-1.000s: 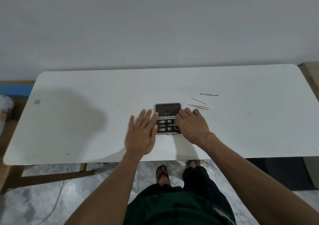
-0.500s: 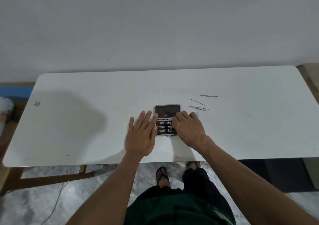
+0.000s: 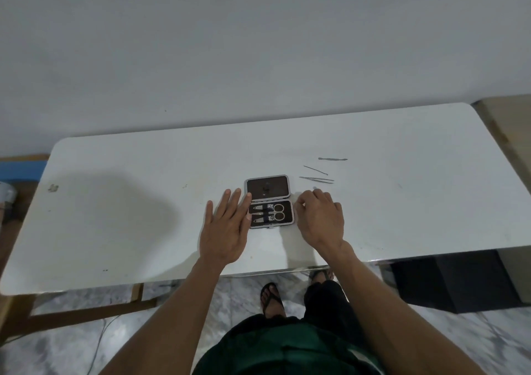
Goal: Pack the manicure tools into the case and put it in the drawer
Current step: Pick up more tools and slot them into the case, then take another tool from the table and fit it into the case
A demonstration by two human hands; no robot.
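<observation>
left hand flat, spread, covering case edge | right hand curled, grip unclear

No readable text, labels or numbers anywhere

One head-worn wide-angle camera looked forward and down from above. It took in the whole white table at arm's length, facing the wall.

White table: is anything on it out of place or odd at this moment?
Yes. Three thin metal tools lie loose on the white table, beyond and to the right of the open dark manicure case, at differing angles. The case already holds small scissors. Nothing looks spilled or damaged.
</observation>
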